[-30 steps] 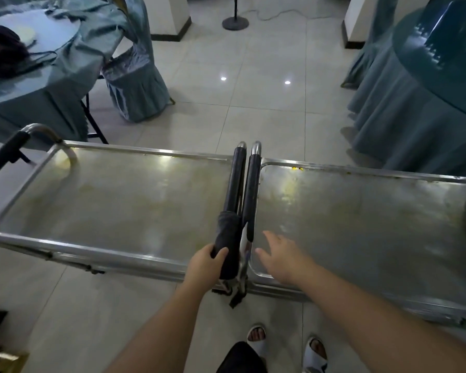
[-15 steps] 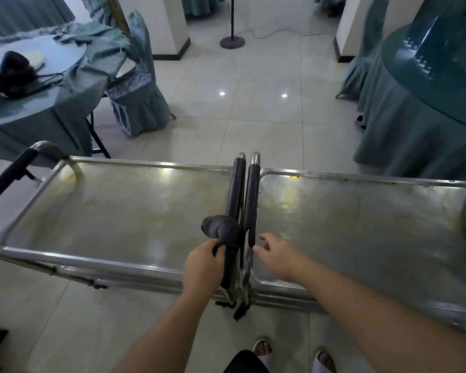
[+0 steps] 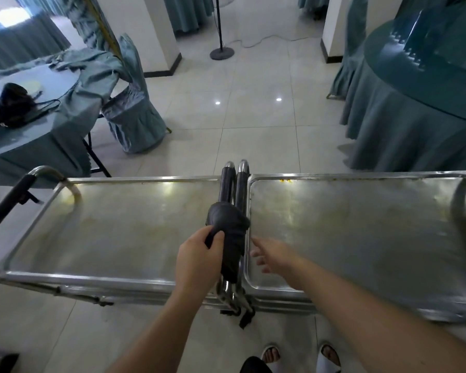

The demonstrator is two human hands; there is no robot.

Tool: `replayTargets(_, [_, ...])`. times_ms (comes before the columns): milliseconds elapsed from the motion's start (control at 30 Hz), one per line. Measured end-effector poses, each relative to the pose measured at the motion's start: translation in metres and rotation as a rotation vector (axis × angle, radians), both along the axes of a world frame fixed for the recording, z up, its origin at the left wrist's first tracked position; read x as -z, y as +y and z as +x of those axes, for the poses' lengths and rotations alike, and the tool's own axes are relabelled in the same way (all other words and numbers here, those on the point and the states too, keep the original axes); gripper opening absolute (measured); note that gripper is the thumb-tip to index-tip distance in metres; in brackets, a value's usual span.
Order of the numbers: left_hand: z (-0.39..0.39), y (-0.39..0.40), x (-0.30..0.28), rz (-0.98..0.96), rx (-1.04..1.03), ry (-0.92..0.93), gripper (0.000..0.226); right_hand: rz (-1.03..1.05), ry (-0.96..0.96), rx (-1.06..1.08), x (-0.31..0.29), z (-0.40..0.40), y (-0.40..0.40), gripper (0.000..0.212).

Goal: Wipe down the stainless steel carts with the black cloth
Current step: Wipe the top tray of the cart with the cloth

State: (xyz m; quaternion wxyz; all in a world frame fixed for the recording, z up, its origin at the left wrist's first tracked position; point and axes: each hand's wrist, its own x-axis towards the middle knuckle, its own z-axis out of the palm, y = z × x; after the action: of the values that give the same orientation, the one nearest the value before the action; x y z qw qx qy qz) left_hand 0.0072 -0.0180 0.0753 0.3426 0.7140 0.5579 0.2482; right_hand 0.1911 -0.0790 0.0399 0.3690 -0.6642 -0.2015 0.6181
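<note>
Cart handles [image 3: 242, 184], black cloth [image 3: 228, 224] in left hand [image 3: 198, 261].

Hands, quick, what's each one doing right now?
Left hand: gripping the black cloth.
Right hand: open, fingers spread, holding nothing.

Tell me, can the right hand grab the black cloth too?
Probably yes. The right hand hovers open just beside the black cloth, which the left hand grips over the cart handles, and nothing lies between them.

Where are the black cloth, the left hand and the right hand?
black cloth [image 3: 228, 222]: head view, on its bunched upper part.
left hand [image 3: 198, 258]: head view, on the back of the hand.
right hand [image 3: 276, 255]: head view, on the back of the hand.
</note>
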Motion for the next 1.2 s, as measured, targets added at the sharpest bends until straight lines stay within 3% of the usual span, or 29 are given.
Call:
replayTargets(100, [0.027, -0.012, -0.011, -0.077, 0.038, -0.099, 0.017, 0.033, 0.312, 0.181, -0.008, 0.011, -0.005, 0.040])
replayTargets(200, [0.059, -0.029, -0.013, -0.109, 0.109, -0.111, 0.015, 0.105, 0.401, 0.273, -0.009, 0.038, -0.017, 0.041])
replayTargets(300, [0.088, -0.046, -0.009, -0.092, 0.166, 0.004, 0.015, 0.188, 0.355, 0.393, -0.003, 0.072, -0.035, 0.031])
replayTargets(467, [0.133, -0.071, 0.002, -0.121, 0.210, 0.175, 0.018, 0.194, -0.024, 0.467, 0.012, 0.120, -0.061, 0.014])
replayTargets(567, [0.151, -0.083, 0.012, -0.180, 0.234, 0.233, 0.017, 0.218, 0.109, 0.533, 0.017, 0.140, -0.068, 0.015])
replayTargets(667, [0.158, -0.087, 0.024, -0.244, 0.272, 0.310, 0.023, 0.196, 0.111, 0.464, 0.025, 0.155, -0.066, 0.017])
replayTargets(833, [0.140, -0.050, 0.032, -0.220, 0.223, 0.375, 0.031, 0.145, -0.168, 0.253, 0.047, 0.170, -0.053, 0.019])
replayTargets(1000, [0.123, 0.023, 0.033, -0.115, 0.153, 0.380, 0.027, 0.063, -0.659, 0.032, 0.064, 0.162, -0.026, 0.031])
replayTargets(1200, [0.125, 0.089, 0.058, 0.064, 0.271, 0.338, 0.029, 0.201, -0.986, -0.236, 0.083, 0.100, 0.004, 0.039])
